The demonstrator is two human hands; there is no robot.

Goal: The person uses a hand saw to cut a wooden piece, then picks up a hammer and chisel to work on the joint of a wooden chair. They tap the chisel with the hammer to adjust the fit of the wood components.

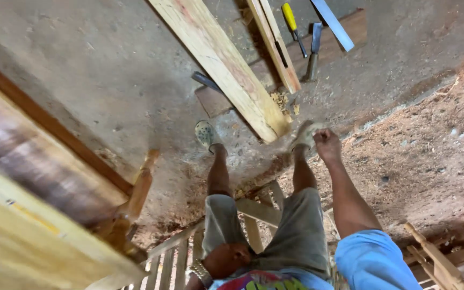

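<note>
Left hand (231, 259) resting clenched on thigh near waist, grasping nothing visible. Right hand (327, 144) reaching down, fist closing beside long plank (226, 64), apparently steadying its end by foot. Chisel (313, 51) and yellow screwdriver (293, 27) lying near on concrete floor (108, 80).

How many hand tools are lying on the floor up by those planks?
3 that I can tell: a yellow-handled screwdriver, a chisel just right of it, and a dark-handled tool partly hidden under the wide plank. More may be hidden beneath the planks.
</note>
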